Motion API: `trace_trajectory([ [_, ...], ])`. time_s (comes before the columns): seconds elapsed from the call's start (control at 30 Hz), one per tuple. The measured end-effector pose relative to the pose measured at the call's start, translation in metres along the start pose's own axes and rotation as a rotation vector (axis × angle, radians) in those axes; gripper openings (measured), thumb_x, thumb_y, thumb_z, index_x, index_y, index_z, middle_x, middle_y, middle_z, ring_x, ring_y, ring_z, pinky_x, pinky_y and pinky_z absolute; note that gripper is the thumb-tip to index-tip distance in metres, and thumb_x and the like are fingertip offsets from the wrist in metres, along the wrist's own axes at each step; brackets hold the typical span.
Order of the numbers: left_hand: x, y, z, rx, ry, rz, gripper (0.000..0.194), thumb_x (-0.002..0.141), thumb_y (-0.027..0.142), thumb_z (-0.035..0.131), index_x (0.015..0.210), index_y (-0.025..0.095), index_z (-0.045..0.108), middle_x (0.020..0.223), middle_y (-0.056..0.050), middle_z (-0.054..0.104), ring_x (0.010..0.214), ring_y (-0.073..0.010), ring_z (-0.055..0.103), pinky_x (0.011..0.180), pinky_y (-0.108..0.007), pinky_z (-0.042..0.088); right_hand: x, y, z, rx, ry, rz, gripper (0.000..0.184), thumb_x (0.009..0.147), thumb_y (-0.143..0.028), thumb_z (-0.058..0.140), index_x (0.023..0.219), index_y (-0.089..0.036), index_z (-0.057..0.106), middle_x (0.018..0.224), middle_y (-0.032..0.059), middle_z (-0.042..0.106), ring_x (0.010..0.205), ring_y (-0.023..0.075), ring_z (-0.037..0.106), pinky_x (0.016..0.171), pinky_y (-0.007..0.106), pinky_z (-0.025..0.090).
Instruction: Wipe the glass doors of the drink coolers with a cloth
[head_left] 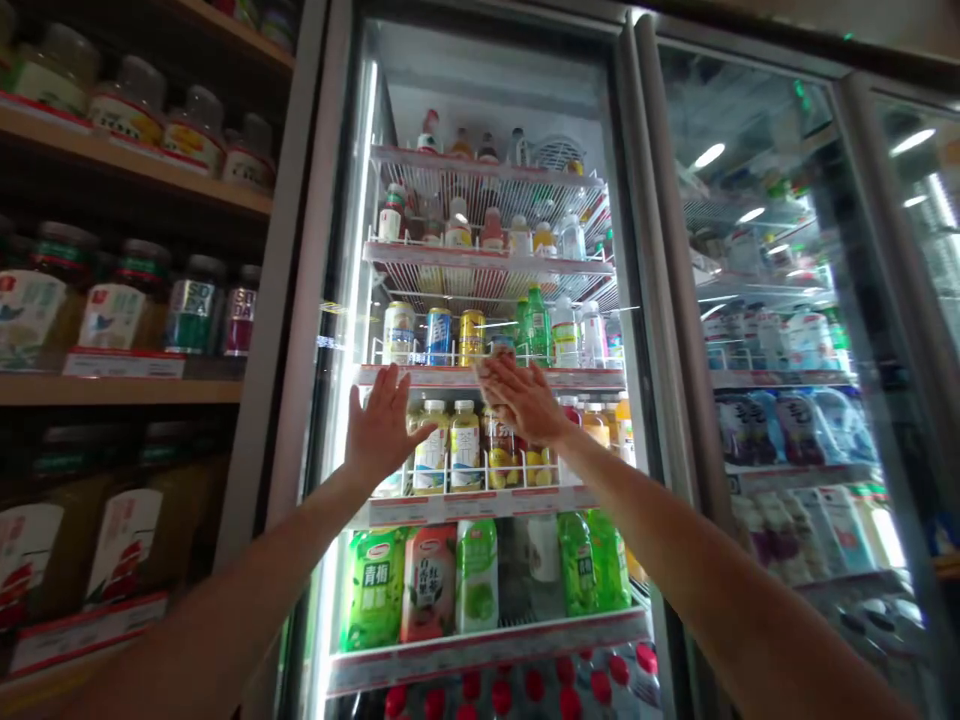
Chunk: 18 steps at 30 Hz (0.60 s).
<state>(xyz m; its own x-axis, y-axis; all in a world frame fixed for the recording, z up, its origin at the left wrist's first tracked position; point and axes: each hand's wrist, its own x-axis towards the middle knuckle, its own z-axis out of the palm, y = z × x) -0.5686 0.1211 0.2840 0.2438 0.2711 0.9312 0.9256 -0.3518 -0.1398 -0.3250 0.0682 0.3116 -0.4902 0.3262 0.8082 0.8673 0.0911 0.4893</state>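
My left hand (384, 425) is raised in front of the lit drinks fridge, palm forward, its fingers and thumb spread. Nothing shows in it. My right hand (521, 400) is farther right, before the middle shelves, with its fingers stretched out and slightly blurred. I cannot tell whether either palm touches the glass door. Behind my hands stand tea bottles (465, 447) with white caps. Just above are a blue can (439, 336), a gold can (471, 337) and green bottles (536, 325). My right hand partly hides the shelf edge and the drinks behind it.
Large green cartons (375, 588) and a red carton (429, 583) stand on a lower shelf, with red-capped bottles (501, 697) beneath. A metal door frame (660, 260) separates a second fridge on the right. Wooden shelves (127, 390) with jars and bottles are on the left.
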Motion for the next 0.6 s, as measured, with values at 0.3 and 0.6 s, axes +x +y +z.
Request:
trace_trajectory([
  [0.3, 0.001, 0.008, -0.005, -0.006, -0.071, -0.050, 0.076, 0.083, 0.054, 0.039, 0.142, 0.008, 0.024, 0.152, -0.014, 0.009, 0.141, -0.0268, 0.009, 0.111, -0.054, 0.011, -0.011, 0.036, -0.012, -0.029, 0.154, 0.683, 0.052, 0.087, -0.024, 0.032, 0.139, -0.017, 0.035, 0.149, 0.0090, 0.026, 0.137, 0.0281, 0.023, 0.106, 0.054, 0.028],
  [0.6, -0.001, -0.005, -0.006, 0.032, -0.066, 0.036, 0.075, 0.083, 0.056, 0.039, 0.142, 0.012, 0.024, 0.152, -0.012, 0.013, 0.141, -0.0250, 0.014, 0.112, -0.054, 0.006, -0.012, -0.002, 0.006, 0.016, 0.051, 0.051, 0.052, 0.085, -0.024, 0.039, 0.137, -0.027, 0.038, 0.149, 0.0004, 0.029, 0.139, 0.0212, 0.022, 0.112, 0.051, 0.017],
])
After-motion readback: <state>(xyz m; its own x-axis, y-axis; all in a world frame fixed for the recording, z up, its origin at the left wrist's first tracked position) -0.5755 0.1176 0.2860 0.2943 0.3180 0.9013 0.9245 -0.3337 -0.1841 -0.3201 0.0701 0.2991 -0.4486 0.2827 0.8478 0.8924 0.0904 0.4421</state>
